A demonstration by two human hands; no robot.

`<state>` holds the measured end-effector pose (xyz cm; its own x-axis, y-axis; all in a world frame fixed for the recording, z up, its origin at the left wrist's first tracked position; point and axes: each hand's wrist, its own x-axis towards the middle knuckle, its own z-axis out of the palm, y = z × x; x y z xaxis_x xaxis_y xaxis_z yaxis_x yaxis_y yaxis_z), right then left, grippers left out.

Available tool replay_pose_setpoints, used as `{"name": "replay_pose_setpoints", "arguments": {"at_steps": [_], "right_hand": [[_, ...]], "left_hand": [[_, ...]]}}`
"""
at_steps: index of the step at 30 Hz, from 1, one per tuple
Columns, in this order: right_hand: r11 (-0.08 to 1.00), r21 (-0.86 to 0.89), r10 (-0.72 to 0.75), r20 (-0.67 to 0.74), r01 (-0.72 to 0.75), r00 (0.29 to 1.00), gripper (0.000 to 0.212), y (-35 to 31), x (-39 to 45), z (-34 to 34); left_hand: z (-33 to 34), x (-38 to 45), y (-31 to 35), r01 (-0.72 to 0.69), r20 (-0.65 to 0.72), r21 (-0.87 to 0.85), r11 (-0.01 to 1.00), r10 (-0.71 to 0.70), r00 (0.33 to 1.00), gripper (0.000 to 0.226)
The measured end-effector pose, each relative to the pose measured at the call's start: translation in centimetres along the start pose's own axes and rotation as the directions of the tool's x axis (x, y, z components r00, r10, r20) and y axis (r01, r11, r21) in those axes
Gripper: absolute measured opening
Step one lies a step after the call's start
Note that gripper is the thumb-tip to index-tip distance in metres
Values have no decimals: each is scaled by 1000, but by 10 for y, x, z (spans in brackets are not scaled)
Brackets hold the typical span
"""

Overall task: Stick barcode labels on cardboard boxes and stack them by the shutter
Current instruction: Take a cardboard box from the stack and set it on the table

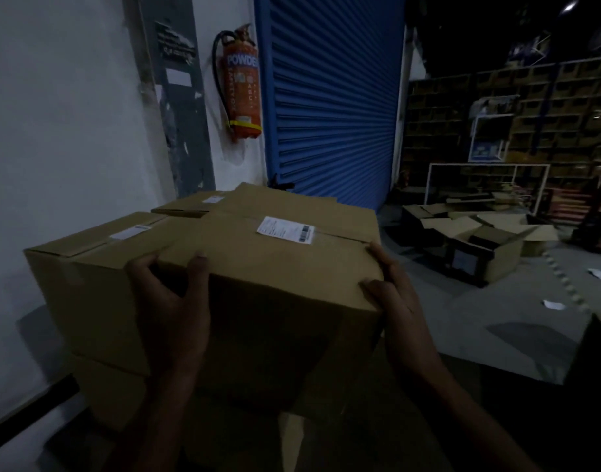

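Both hands' grip closed on labelled cardboard box (258,267), left hand (169,301), right hand (394,301), long axis toward shutter (333,97)

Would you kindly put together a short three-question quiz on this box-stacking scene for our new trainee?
1. True or false: the cardboard box gripped by the left hand and the right hand already carries a barcode label.
2. What hangs on the wall left of the blue shutter?
A. a fire extinguisher
B. a clock
C. a ladder
3. Fill in: the flaps of the box on the floor at right are ____.

Key:
1. True: the label lies on the box's top, across the seam.
2. A.
3. Open.
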<state>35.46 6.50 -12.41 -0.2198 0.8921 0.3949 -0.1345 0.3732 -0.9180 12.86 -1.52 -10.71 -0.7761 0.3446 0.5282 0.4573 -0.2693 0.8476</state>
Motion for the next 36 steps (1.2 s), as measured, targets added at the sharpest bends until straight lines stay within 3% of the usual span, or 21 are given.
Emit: {"name": "replay_pose_setpoints", "arguments": {"at_steps": [6, 9, 12, 14, 18, 21, 27, 29, 34, 36], "right_hand": [[992, 69, 111, -120, -103, 987, 52, -11, -48, -115], [985, 60, 171, -174, -162, 970, 53, -12, -82, -171], [973, 51, 229, -227, -223, 947, 55, -8, -120, -220], [963, 60, 268, -272, -262, 924, 56, 0, -144, -250], [925, 66, 374, -351, -375, 859, 63, 27, -190, -296], [896, 78, 433, -373, -438, 821, 63, 48, -222, -320], [823, 85, 542, -410, -561, 734, 67, 73, -269, -349], [805, 61, 556, -422, -589, 716, 71, 78, -280, -356], [733, -150, 550, -444, -664, 707, 69, 77, -285, -369], [596, -452, 478, -465, -664, 745, 70, 77, -277, -372]], "left_hand": [[52, -85, 50, -72, 197, -76, 995, 86, 977, 63], [78, -136, 52, -28, 308, -89, 996, 54, 950, 68], [99, -190, 46, 35, 429, -45, 998, -12, 903, 59], [108, -226, 38, 102, 509, 12, 995, -93, 856, 47], [121, -291, 21, 205, 647, 215, 955, -296, 702, 59], [126, -333, 10, 297, 703, 281, 913, -406, 584, 56], [123, -385, -23, 200, 762, 453, 869, -494, 419, 59], [126, -393, -28, 180, 777, 459, 870, -491, 393, 58], [142, -392, -27, 168, 810, 509, 844, -536, 239, 82], [153, -386, -21, 140, 840, 451, 882, -472, 267, 91]]}}
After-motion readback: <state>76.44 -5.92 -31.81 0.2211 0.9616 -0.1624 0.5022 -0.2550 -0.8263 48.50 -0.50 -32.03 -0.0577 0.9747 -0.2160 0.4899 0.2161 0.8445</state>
